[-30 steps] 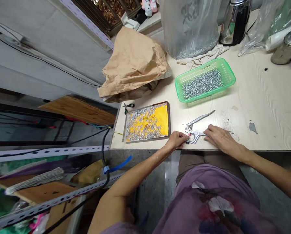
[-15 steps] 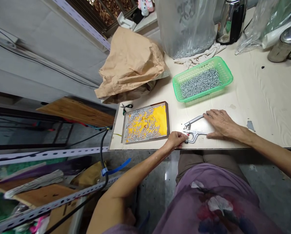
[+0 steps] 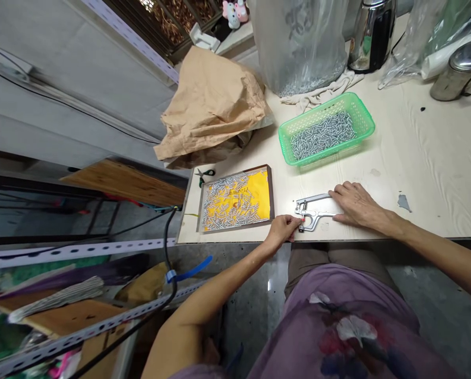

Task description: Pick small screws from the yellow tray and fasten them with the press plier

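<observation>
Silver hand pliers with a spring lie at the table's front edge, jaws to the left. My right hand is wrapped round the ends of both handles, thumb on the lower one and fingers on the upper. My left hand pinches at the jaws, where a bit of red shows; the small piece between its fingertips is too hidden to name. Left of it sits a shallow tray with a yellow bottom, strewn with small metal pins. Behind the pliers stands a green basket filled with similar pins.
Small scissors lie beyond the tray's left corner. A crumpled brown paper bag and a large clear plastic bag stand at the back. A kettle and a metal jug are at the back right.
The pliers' handles have come closer together as my right hand squeezed. My left hand stays at the jaws, nearly still. The view has shifted slightly.
</observation>
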Available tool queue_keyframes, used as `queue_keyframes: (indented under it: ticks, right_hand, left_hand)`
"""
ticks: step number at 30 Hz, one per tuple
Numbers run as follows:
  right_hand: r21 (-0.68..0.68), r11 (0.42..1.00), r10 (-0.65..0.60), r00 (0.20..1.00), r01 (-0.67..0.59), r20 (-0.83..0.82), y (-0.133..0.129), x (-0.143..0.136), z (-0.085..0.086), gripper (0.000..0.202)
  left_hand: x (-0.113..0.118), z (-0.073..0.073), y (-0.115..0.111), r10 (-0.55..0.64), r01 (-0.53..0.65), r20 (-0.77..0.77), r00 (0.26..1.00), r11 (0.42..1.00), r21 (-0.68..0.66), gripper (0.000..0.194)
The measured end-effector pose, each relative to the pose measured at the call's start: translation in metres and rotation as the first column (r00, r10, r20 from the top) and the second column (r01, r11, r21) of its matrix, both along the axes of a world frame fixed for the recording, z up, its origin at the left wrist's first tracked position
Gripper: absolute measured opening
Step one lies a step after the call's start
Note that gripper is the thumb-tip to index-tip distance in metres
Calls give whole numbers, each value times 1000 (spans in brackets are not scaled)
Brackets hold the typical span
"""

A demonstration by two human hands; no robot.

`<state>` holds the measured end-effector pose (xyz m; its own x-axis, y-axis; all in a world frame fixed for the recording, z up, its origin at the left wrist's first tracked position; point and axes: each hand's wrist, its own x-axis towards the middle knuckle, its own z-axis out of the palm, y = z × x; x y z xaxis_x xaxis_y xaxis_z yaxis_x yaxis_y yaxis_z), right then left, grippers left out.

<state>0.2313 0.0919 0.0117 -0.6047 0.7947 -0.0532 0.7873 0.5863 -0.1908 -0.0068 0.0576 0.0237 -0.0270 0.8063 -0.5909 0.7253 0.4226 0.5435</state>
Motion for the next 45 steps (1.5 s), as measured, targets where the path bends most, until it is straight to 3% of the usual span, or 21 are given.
queue_keyframes:
  ticks: [2, 5, 8, 11, 15, 20, 25, 29, 34, 37, 39, 42, 45]
  right_hand:
    - [13, 1000, 5, 1000, -5, -18, -3, 0, 0, 42]
    - [25, 1000, 2, 1000, -1, -28, -5, 0, -1, 39]
    - [19, 1000, -12, 1000, 12, -15, -7, -1, -1, 42]
    - [7, 1000, -26, 1000, 26, -8, -9, 0, 0, 44]
    - [13, 999, -32, 999, 32, -26, -10, 2, 1, 52]
    - [40, 994, -101, 994, 99, 38, -13, -3, 0, 59]
    - [57, 991, -120, 992, 117, 48, -16, -7, -2, 37]
    - [34, 995, -88, 996, 89, -34, -15, -4, -6, 12]
    - [18, 996, -84, 993, 85, -78, -14, -3, -10, 18]
    - [41, 993, -105, 991, 108, -84, -11, 1, -8, 16]
    - [41, 996, -78, 991, 83, -107, -5, 7, -5, 27]
    - [18, 1000, 7, 991, -4, -135, 7, 17, -2, 42]
    - [-8, 1000, -10, 992, 9, -128, 19, 22, -2, 39]
  left_hand:
    - [1, -3, -6, -132, 153, -96, 987, 952, 265, 18]
    - [13, -10, -8, -334, 404, -227, 915, 746, 530, 19]
    - [32, -18, 3, -517, 598, -327, 792, 547, 585, 39]
    - [47, -20, 21, -638, 723, -377, 671, 451, 523, 51]
    - [52, -16, 37, -707, 805, -404, 580, 423, 415, 60]
    - [50, -14, 49, -730, 829, -408, 547, 408, 383, 62]
    - [52, -13, 55, -756, 834, -372, 538, 413, 367, 40]
    - [55, -13, 52, -761, 835, -364, 537, 415, 362, 21]
    - [59, -16, 51, -759, 853, -402, 512, 396, 339, 26]
    - [57, -20, 50, -722, 827, -417, 553, 414, 380, 22]
    - [56, -26, 45, -667, 778, -417, 617, 439, 449, 26]
    - [57, -38, 27, -563, 674, -396, 725, 460, 578, 34]
    - [65, -51, 3, -528, 612, -363, 768, 439, 657, 36]
